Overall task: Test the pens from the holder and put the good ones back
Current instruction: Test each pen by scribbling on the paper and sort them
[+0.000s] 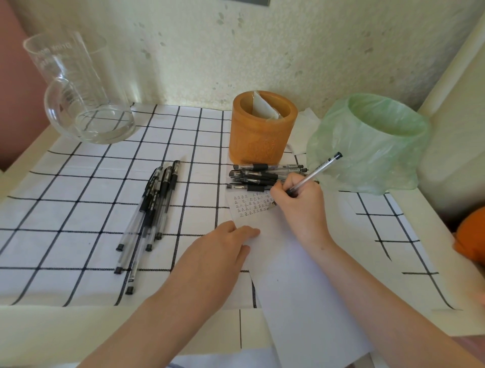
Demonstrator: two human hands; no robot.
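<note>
Pen (315, 172) in right hand (299, 202)

A cream table (39, 328) fills the lower view, and most of its top lies under a white cloth (78, 184) with a black grid of thin lines. The bare edge of the table shows along the front and the left. Directly behind the table stands a pale cream wall (262, 52), rough in texture and flecked with faint grey petal-like marks. High above the table a dark grey edge (252, 2) is cut off by the frame. Left of the table is a dull pink surface (15, 105). Right of the table rises a smooth cream panel (451, 105). The light is soft and bright, with faint shadows.
</note>
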